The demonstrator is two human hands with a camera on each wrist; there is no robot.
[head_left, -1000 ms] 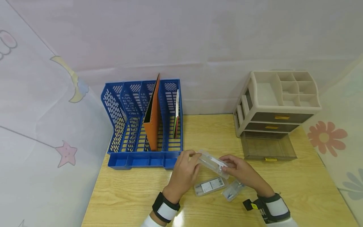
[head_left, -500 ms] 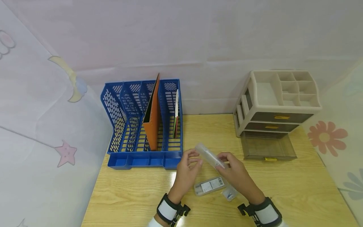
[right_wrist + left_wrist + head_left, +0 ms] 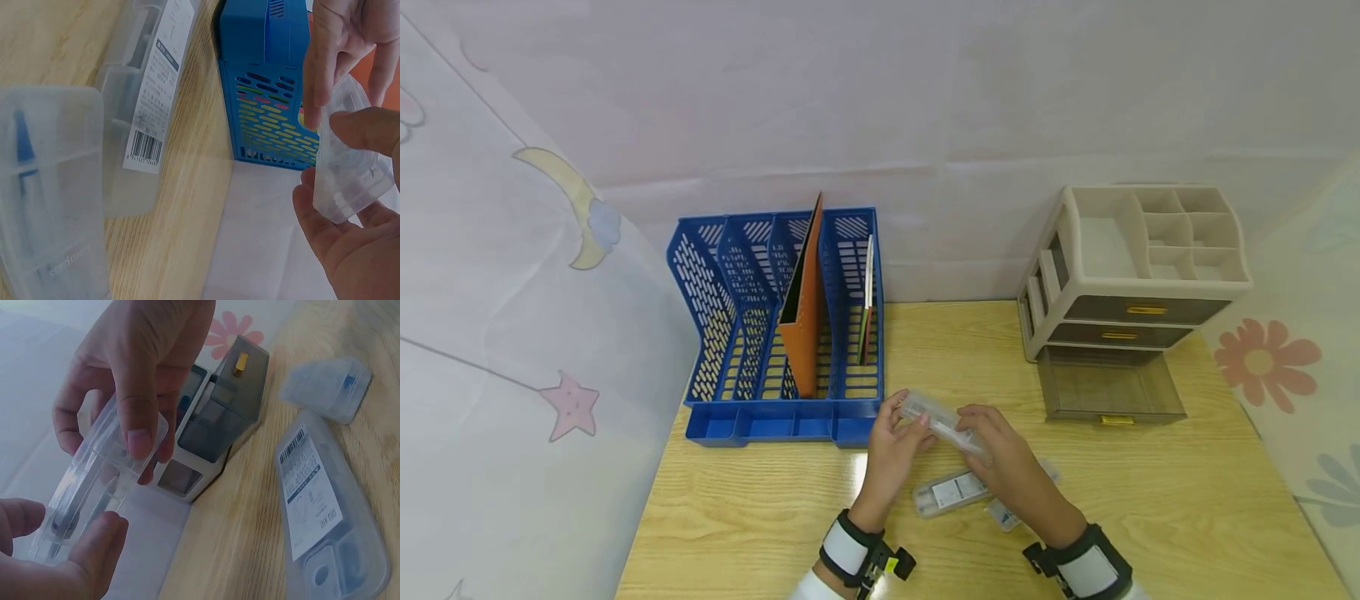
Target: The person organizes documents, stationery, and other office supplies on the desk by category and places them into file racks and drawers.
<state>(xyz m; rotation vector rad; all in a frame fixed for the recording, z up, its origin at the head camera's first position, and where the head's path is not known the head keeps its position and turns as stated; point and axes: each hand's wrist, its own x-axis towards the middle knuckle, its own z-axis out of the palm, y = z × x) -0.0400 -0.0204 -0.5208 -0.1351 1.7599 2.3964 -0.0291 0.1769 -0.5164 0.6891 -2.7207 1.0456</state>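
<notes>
A clear plastic case is held above the table between both hands, tilted; slim metal parts show through its wall in the left wrist view. My left hand pinches its left end between thumb and fingers. Around its other end, my right hand grips with the thumb on one face and fingers behind. Below lies a second clear case with a white barcode label. Beside it, partly under the right forearm in the head view, rests a third clear case with something blue inside.
A blue file rack holding an orange folder and thin booklets stands at the left. At the right stands a beige organizer, its bottom drawer pulled out. A pale cloth wall runs behind the wooden table.
The case has turned in the hands and come slightly lower and left. My left fingers loosened half a second ago and now pinch its end again. My right hand has shifted left.
</notes>
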